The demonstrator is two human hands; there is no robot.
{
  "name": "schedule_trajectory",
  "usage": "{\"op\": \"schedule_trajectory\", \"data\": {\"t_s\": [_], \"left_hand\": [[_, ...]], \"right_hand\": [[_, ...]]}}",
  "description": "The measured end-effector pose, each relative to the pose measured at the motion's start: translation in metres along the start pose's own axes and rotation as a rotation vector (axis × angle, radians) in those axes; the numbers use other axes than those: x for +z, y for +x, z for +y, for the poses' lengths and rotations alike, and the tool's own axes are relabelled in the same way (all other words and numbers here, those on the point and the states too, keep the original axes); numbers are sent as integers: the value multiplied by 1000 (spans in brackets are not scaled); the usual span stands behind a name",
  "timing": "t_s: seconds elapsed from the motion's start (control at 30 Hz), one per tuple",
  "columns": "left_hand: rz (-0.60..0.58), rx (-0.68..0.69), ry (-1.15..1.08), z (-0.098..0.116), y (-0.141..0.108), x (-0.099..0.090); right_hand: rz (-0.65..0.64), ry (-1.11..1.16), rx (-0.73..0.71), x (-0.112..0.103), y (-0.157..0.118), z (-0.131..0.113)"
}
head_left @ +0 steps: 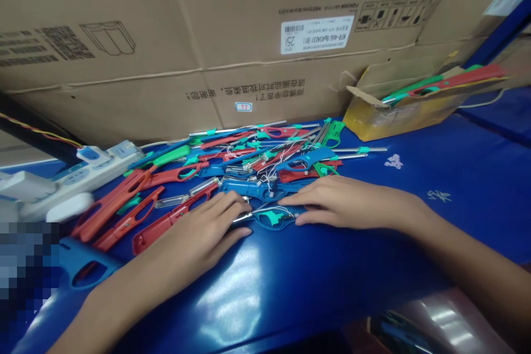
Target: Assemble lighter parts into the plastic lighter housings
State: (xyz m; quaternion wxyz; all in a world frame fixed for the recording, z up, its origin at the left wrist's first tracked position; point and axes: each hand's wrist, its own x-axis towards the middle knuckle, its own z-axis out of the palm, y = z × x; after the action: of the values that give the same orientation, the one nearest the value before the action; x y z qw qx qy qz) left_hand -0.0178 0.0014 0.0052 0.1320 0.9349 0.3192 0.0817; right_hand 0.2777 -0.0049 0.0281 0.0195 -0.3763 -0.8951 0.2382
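While left hand, half-curled, grips blue casing, right hand, loosely bent, seemingly pinches it too.

The left forearm, at eight o'clock in the view, and the right forearm, at four o'clock, are bare, smooth and slender, each narrowing toward the wrist. The left hand and right hand are bare too, with slim, tapering fingers; nail detail is too blurred to tell.

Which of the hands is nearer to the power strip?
Left: the left hand is to the right of the power strip; the right hand is farther right.
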Motion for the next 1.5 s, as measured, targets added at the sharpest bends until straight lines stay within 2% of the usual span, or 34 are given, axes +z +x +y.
{"op": "schedule_trajectory", "data": {"t_s": [0.63,1.07,1.5], "left_hand": [[21,31,39,2,5,-3],[14,-26,18,3,4,-1],[83,60,28,-4,4,2]], "right_hand": [[10,27,-129,0,4,-3],[23,25,-139,2,4,-4],[20,22,-154,5,4,0]]}}
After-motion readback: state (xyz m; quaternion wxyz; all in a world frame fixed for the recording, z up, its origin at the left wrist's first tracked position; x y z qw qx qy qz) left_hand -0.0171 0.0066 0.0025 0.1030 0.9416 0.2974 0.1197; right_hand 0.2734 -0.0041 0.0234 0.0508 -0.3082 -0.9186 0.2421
